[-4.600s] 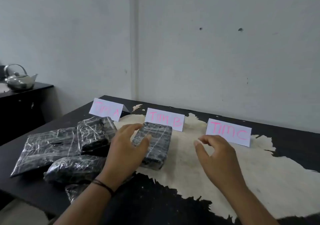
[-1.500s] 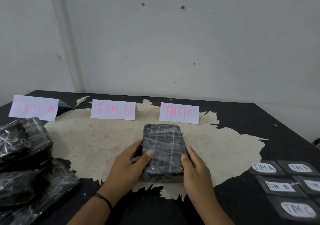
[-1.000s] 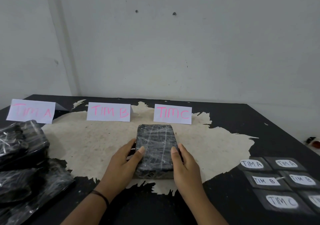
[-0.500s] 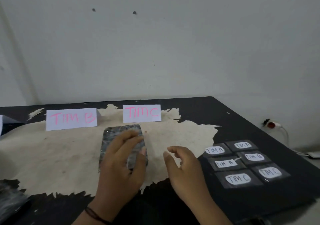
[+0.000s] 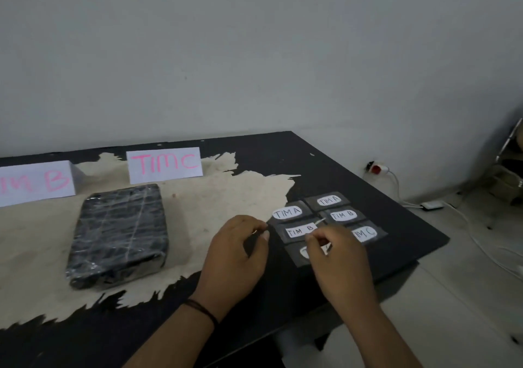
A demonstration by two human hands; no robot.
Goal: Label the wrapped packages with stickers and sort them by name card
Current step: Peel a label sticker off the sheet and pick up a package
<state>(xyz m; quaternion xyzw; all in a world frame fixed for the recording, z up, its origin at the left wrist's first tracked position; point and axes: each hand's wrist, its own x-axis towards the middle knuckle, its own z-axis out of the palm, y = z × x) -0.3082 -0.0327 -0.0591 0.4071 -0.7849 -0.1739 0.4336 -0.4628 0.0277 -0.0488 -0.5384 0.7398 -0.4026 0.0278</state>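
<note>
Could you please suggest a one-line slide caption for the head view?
Both hands, left and right, reach the sticker sheet while a wrapped package lies before the TIM C card.

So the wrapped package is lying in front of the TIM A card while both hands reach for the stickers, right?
Not quite. The head view shows the wrapped package lying in front of the TIM C card, not TIM A. The rest holds: the left hand and right hand are both over at the stickers.
</note>
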